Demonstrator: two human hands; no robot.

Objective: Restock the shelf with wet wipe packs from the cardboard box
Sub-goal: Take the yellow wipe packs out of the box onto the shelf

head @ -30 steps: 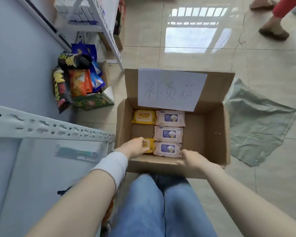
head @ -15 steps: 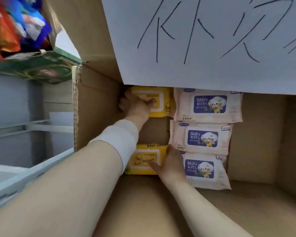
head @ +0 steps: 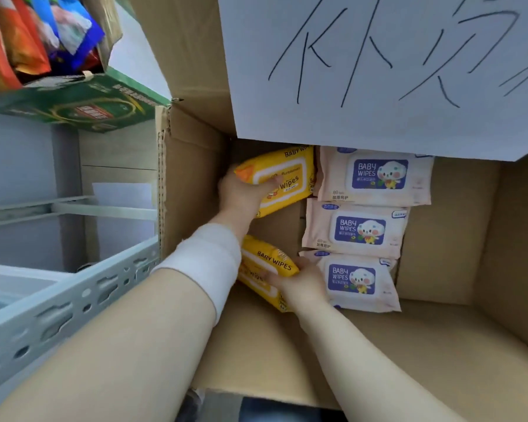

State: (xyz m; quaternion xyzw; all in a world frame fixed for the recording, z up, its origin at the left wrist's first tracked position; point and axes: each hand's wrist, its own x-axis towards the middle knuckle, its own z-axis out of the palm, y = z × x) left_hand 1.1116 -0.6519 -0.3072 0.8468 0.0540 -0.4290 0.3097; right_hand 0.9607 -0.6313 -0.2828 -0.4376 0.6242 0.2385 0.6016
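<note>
Two packs are mid-pickup inside the cardboard box (head: 189, 184): the left hand (head: 241, 196) clasps the far yellow pack (head: 290, 178), the right hand (head: 302, 287) the near yellow pack (head: 269, 263). Next, likely lift both to the shelf (head: 58, 318).

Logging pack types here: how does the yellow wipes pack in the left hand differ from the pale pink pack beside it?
The yellow soft-plastic wipes pack is gripped by the left hand and tilted; the pale pink soft-plastic pack lies flat, untouched. The yellow one has a white-edged lid panel, the pink one a blue label. Both are baby wipes packs inside the cardboard box.
</note>
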